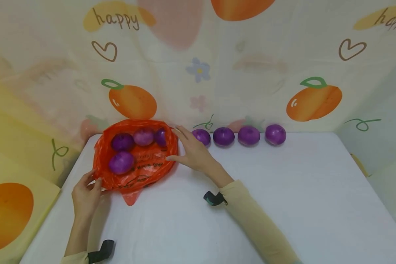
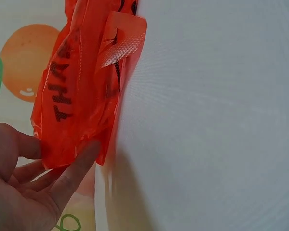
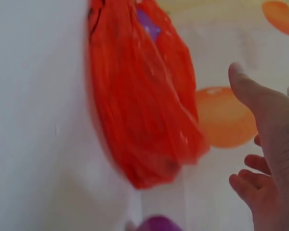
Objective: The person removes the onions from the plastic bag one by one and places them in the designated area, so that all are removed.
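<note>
An orange-red plastic bag (image 1: 148, 179) lies wide-mouthed on the left of the white table, with several purple onions (image 1: 121, 162) inside. My left hand (image 1: 87, 194) is at the bag's near left edge. Its fairly straight thumb and fingers touch the plastic in the left wrist view, on either side of the bag's end. My right hand (image 1: 198, 152) hovers by the bag's right rim, fingers spread and thumb apart. In the right wrist view a gap shows between this hand and the bag, and it holds nothing.
More purple onions (image 1: 249, 135) stand in a row along the table's back edge, right of the bag; the leftmost is partly behind my right hand. A printed cloth (image 1: 244, 80) hangs behind the white table (image 1: 283, 190). Dark devices (image 1: 214, 198) are at both wrists.
</note>
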{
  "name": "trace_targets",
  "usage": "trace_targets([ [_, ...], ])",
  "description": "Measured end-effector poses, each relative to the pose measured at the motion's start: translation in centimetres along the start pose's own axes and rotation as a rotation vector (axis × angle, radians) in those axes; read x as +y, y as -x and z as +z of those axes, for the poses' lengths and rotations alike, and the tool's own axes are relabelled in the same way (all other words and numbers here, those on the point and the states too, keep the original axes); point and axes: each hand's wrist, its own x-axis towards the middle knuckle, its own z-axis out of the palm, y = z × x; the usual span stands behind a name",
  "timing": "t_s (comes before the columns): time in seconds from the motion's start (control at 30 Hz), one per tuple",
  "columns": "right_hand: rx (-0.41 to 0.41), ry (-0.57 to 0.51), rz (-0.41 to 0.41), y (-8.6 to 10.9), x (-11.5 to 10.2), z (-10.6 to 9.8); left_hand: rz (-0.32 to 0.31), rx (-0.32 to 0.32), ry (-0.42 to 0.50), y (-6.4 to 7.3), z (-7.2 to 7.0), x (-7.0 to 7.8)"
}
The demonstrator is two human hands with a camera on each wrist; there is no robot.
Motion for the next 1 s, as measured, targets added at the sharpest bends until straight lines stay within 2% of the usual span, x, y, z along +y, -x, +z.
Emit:
trace_targets([
  [0.27, -0.11, -0.066, 0.048, -1.9, -3.6, 3.9, 0.009, 0.005, -0.027, 0.0, 0.3, -0.3],
  [0.47, -0.136, -0.1, 0.121, -3.5, -5.7, 7.4, -0.005, -0.003, -0.04, 0.2, 0.3, -0.5],
  [0.63, -0.142, -0.14, 0.215, -5.4, -8.4, 10.5, -0.003, 0.011, -0.059, 0.1, -0.1, -0.3],
  [0.73, -0.137, -0.111, 0.249, -6.4, -9.7, 11.9, 0.02, 0.004, -0.066, 0.0, 0.0, -0.1],
  [0.9, -0.175, 0.027, 0.273, -7.2, -10.6, 13.8, 0.021, -0.025, -0.076, 0.3, 0.3, 0.0],
  [1.0, -0.183, 0.03, 0.281, -7.5, -10.8, 14.7, 0.046, -0.029, -0.109, 0.4, 0.2, 0.0],
])
